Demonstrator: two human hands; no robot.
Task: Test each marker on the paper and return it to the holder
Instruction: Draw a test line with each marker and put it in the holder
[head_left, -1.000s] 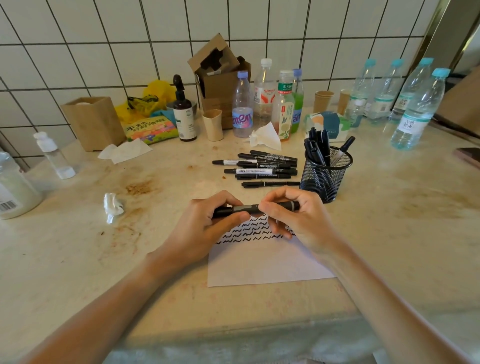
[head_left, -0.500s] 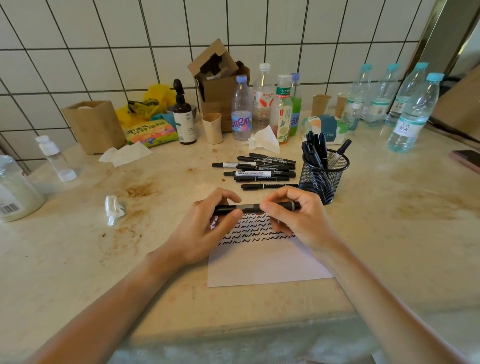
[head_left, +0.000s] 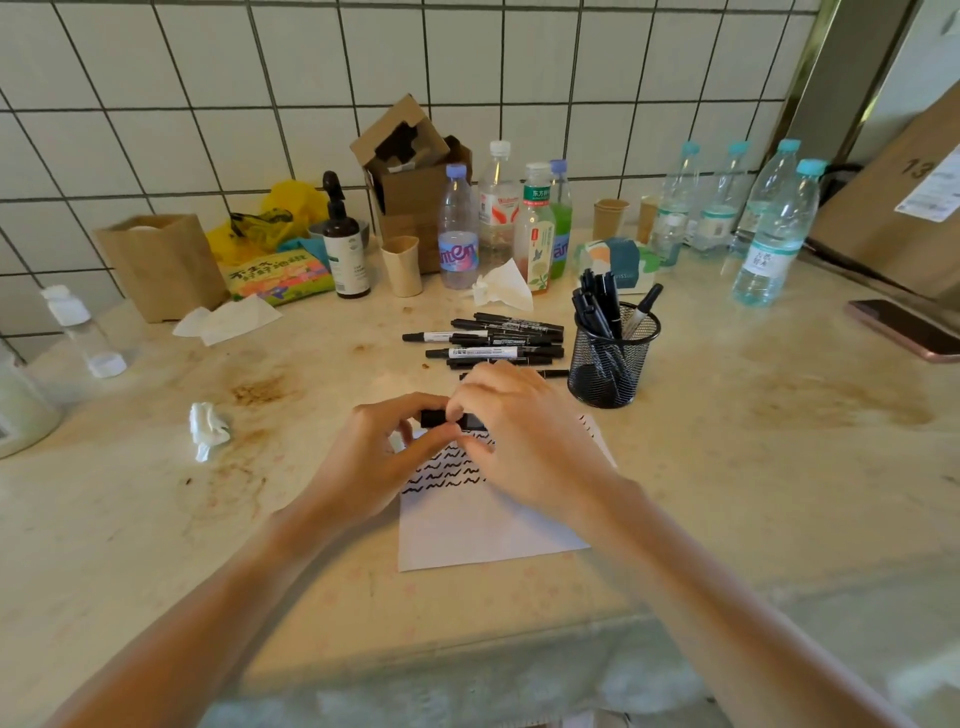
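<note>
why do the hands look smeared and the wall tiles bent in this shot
Head view: the right hand is motion-blurred over the marker, the left hand a little sharper; the wide-angle lens bows the tile grout lines; soft, even light, no harsh glare on the countertop.

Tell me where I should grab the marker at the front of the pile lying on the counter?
Grip the front marker around the middle of its barrel, coming down from above. It lies flat and sideways on the counter, so fingers fit on its front and back sides. The right hand covers its left end, and the mesh holder stands close by its right end, so the ends are probably awkward.
</note>
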